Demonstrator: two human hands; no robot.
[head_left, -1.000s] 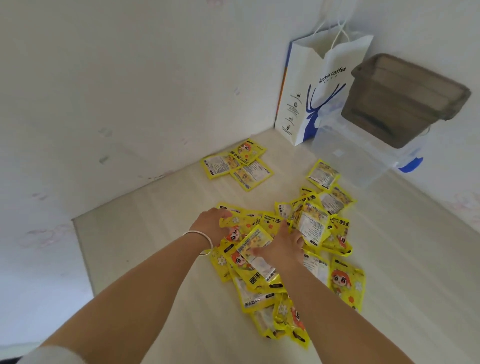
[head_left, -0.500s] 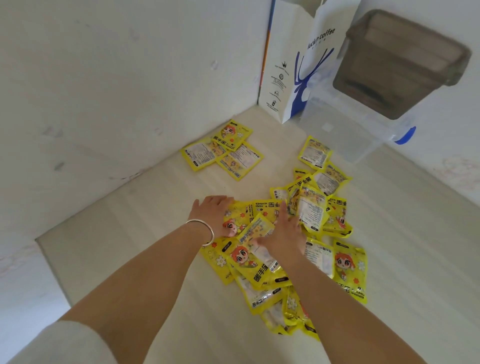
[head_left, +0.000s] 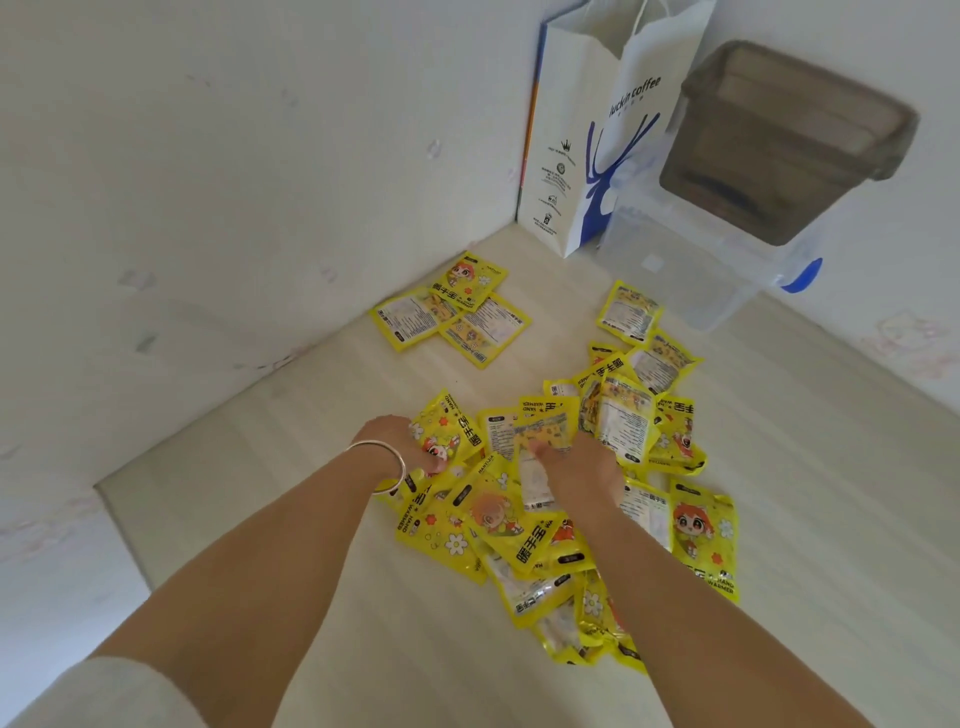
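A pile of yellow packets (head_left: 519, 545) sprawls across the desk (head_left: 311, 597). The left hand (head_left: 400, 447) (a bracelet (head_left: 387, 460) on its wrist) grips a cartoon-faced packet (head_left: 449, 434) at the pile's left edge, thumb on top. Just beside it, the right hand (head_left: 576, 467) pinches a label-side packet (head_left: 545, 423) mid-pile. Farther off, three packets (head_left: 452, 317) lie by the wall. A paper bag (head_left: 597, 156) and a clear box (head_left: 675, 270) stand in the corner.

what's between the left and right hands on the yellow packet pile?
Head view: overlapping yellow foil hand-warmer packets of the pile fill the whole gap between left hand and right hand.
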